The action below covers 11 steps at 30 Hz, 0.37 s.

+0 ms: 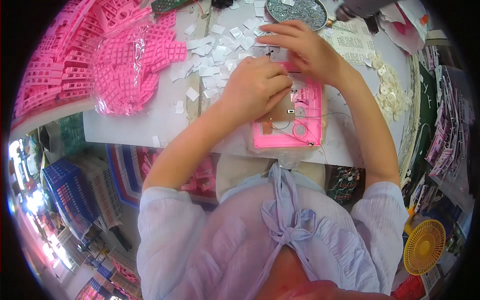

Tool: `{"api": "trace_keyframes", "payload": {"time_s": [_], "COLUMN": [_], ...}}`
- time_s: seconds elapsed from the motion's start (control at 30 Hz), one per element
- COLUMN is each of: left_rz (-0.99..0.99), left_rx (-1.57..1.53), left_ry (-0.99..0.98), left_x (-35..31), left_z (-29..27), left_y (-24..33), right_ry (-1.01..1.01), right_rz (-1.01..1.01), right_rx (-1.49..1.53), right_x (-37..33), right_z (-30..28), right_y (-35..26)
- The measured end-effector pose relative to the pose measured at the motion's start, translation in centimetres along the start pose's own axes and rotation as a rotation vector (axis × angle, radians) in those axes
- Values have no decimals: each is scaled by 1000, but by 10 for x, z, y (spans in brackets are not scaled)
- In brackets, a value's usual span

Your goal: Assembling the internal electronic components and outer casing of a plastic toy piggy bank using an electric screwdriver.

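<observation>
A pink plastic housing (314, 136) lies open side up on the table in front of me. Inside it are a flat brown board (281, 112), thin wires and a round pink ring (300, 130). My left hand (256, 87) rests over the housing's far left part, fingers curled together; whatever they pinch is hidden beneath them. Above the far edge of the housing is my right hand (312, 52), its fingers stretched out to the left and its thumb pointing down toward the pink rim. I see nothing held in it.
Small white squares (217, 54) lie scattered beyond my left hand. A round tray of screws (300, 15) and a grey tool (362, 9) are at the back. Bagged pink keypads (127, 75) and piled pink housings (47, 75) fill the left; white discs (387, 90) lie right.
</observation>
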<state>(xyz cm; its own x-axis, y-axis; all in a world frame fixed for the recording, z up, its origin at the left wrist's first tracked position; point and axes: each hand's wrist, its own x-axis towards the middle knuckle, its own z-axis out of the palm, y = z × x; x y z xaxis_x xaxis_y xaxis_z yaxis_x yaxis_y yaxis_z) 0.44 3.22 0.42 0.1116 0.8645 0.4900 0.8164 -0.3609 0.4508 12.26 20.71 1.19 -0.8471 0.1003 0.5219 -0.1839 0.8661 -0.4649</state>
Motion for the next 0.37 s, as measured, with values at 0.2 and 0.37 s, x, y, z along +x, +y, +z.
{"api": "trace_keyframes", "payload": {"time_s": [0.2, 0.37], "left_rz": [-375, -416], "left_rx": [-226, -237], "left_ry": [118, 94], "left_x": [-9, -7], "left_z": [-2, -5], "left_y": [9, 9], "right_ry": [-212, -254], "right_rz": [103, 194], "right_rx": [-53, -307], "right_x": [-5, -30], "right_z": [-11, -28], "right_y": [9, -33]}}
